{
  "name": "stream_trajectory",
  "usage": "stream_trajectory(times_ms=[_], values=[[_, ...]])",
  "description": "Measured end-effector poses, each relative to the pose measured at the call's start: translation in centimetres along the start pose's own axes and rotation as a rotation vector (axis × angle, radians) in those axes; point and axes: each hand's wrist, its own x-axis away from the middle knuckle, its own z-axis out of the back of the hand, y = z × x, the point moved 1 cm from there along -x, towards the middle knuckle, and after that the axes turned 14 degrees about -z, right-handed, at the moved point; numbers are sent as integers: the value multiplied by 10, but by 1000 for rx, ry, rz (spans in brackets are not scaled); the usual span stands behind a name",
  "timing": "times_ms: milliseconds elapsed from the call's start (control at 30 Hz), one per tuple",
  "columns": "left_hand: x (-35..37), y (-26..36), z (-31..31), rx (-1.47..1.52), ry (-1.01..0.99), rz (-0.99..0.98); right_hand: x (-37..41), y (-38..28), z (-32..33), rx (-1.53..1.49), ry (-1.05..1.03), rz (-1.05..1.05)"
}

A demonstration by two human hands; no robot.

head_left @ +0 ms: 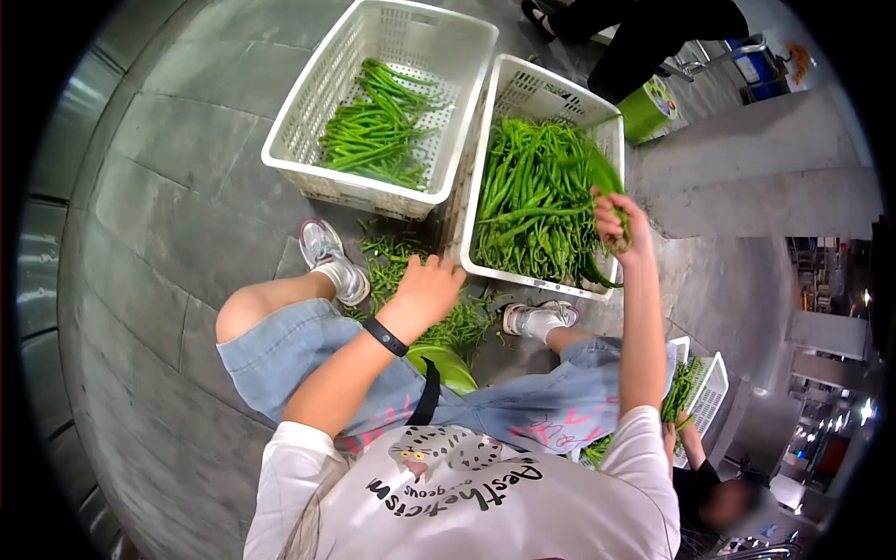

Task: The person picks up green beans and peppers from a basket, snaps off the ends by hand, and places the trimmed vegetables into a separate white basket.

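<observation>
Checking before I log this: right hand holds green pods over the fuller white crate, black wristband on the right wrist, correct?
No: the head view shows the black wristband on the wrist of the left hand. The right hand does hold green pods over the fuller white crate.

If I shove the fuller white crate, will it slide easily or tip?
The fuller crate probably feels heavy, given its deep heap of green pods. Tipping seems unlikely, as it looks wide and low. Pods lying against the near rim might spill if jolted.
</observation>
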Motion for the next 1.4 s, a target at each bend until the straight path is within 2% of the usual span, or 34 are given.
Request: stream_trajectory(times_ms=[100,133,233,267,367,433,500,567,600,633,700,733,767,833,867,967,1100,1133,1233,1267,1367,1400], values=[[-2,-1,-3,-5,-36,1,-2,-5,-11,-21,-77,106],[-3,-1,-2,4,-73,1,-5,-4,-13,25,-9,118],[-6,2,12,-44,162,-89,5,-6,-29,47,-44,143],[-10,4,18,-9,310,-122,9,-3,-34,104,-35,127],[-17,14,61,-149,562,-217,23,42,-56,300,86,76],[-13,21,71,-177,714,-289,33,84,-77,635,217,-20],[-9,29,79,-212,734,-307,38,129,-77,766,244,-221],[-8,30,75,-127,635,-324,35,163,-83,990,89,-374],[-7,23,56,-41,463,-344,37,172,-93,946,31,-237],[-7,14,43,238,452,-344,37,171,-92,978,36,-230],[-7,7,31,591,436,-219,35,152,-85,933,41,-302],[-8,4,37,775,325,-89,33,141,-75,1026,134,-226],[-12,2,26,898,438,-39,35,132,-71,886,261,-89],[-12,0,28,1009,596,-67,28,123,-65,940,237,253],[-12,2,26,1040,625,-105,28,123,-63,877,183,261],[-11,5,31,1424,181,-44,22,133,-75,966,-8,219],[-10,0,23,1635,227,-77,16,137,-68,964,22,231],[-12,3,22,1640,331,-41,14,140,-66,945,68,291],[-14,12,26,1588,555,-31,13,149,-71,892,179,323],[-15,13,32,1368,580,-99,13,152,-73,863,206,332],[-14,10,27,1303,462,-19,9,157,-62,723,161,263],[-13,8,26,1357,434,-19,8,158,-62,725,171,303]])
